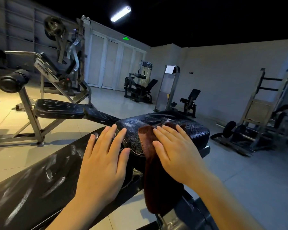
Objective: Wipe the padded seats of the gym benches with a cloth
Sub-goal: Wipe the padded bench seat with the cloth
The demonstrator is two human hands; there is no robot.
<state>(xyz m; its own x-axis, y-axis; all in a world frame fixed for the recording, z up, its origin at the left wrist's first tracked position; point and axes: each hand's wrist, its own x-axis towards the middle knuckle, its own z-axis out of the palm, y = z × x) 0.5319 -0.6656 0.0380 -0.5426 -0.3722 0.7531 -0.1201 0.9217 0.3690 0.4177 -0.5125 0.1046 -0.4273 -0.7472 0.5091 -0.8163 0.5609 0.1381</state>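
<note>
The long back pad (40, 185) runs from 7 o'clock up toward the seat pad (194, 128) at 1 o'clock. The brown cloth (153, 171) drapes over the seat's near edge, with bare pad beyond at 12. The right hand (175, 151) presses flat on it; the left hand (105, 156), flat and grasping nothing, rests at 9 o'clock.

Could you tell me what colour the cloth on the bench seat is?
Dark reddish-brown cloth, head view.

Two bare hands, left hand (105, 156) and right hand (176, 151), with bare forearms behind. No sleeves, no gloves, no rings or watch. Short, plain nails.
</note>
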